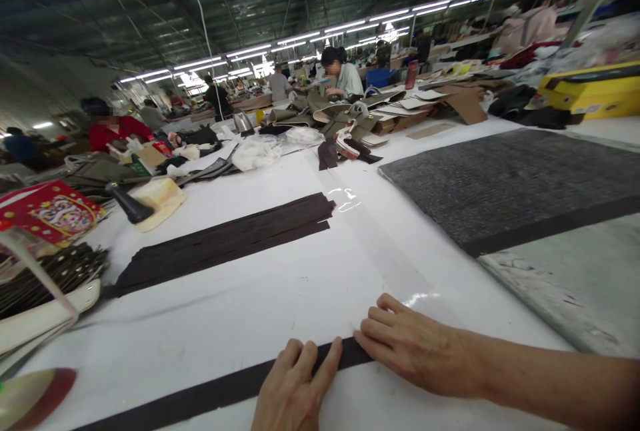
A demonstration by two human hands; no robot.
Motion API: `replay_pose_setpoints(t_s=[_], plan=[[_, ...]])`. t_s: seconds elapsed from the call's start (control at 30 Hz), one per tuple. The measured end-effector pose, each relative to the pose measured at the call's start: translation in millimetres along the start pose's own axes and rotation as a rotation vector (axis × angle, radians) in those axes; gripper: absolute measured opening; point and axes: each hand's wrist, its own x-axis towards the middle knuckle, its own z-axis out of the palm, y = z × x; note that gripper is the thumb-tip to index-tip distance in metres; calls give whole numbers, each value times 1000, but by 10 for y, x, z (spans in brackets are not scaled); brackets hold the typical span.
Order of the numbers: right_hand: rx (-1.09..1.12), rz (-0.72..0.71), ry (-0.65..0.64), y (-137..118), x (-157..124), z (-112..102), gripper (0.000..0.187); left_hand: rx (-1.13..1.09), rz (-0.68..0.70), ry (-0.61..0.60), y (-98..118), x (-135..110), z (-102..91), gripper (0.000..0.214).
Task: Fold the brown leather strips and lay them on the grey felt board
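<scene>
A long dark strip (200,394) of fabric-like material lies across the near part of the white table (280,308). My left hand (295,388) rests on it with fingers extended and a little apart, pressing from above. At the strip's right end, my right hand (415,348) has its fingers curled together on the material; the thumb is hidden. A small gap separates the two hands. Farther back lies a flat stack of dark strips (230,238), with uneven ends.
On the right, a dark textured sheet (525,178) lies on a pale board (580,284). A black-handled tool (130,204), a red printed box (55,211) and a bundle of dark straps (55,274) are at left. A yellow box (595,94) stands back right. Other people work beyond.
</scene>
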Motion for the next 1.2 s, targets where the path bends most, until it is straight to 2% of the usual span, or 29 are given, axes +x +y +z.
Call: replay_pose_setpoints(t_s=[0.1,0.2,0.37,0.57,0.67,0.83,0.93,1.03,1.1,1.2], plan=[[17,17,7,-2,-11,19,20,8,-28,19,14,10,-15,71],[76,82,8,-11,-9,50,21,-30,-90,88,64,39,-4,62],[228,251,-21,-20,17,53,24,-47,50,283,231,120,93,37],[280,278,-51,25,105,46,7,-10,-31,238,363,87,104,36],[287,293,-59,58,130,80,14,1,-64,226,385,37,87,38],[585,469,-24,113,105,45,17,-3,-84,207,402,17,92,38],[744,536,15,146,93,-12,22,34,-78,281,402,33,117,35],[735,478,-17,127,136,-78,17,70,-81,407,405,42,152,31],[629,400,-56,77,203,-99,11,73,-93,478,420,43,182,30],[449,303,-74,-7,336,-46,13,67,-131,551,473,53,258,31]])
